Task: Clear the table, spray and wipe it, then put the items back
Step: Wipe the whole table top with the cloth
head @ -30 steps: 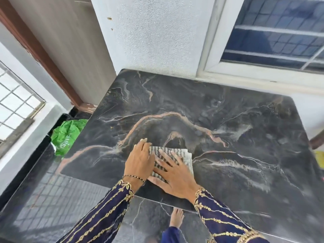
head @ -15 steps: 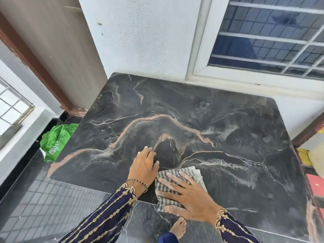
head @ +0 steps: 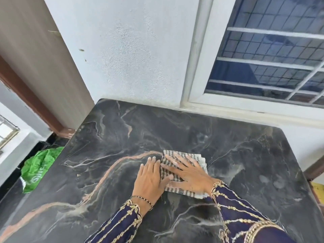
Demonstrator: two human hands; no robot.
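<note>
A dark marble table [head: 236,155] with pink and white veins fills the lower view, with nothing on it but a folded grey-and-white checked cloth [head: 200,159] near its middle. My right hand [head: 190,174] lies flat on the cloth, fingers spread and pressing it down. My left hand [head: 149,179] rests flat on the tabletop beside it, its thumb on the cloth's left edge. Both wrists are in dark blue sleeves with gold embroidery.
A white wall [head: 131,58] and a barred window [head: 263,64] stand behind the table's far edge. A green plastic bag [head: 37,168] lies on the floor at the left, near a brown door frame [head: 31,102]. A yellow object [head: 318,188] shows past the table's right edge.
Both hands have pushed the cloth away from the near edge toward the middle of the table. The view has shifted forward over the table.
</note>
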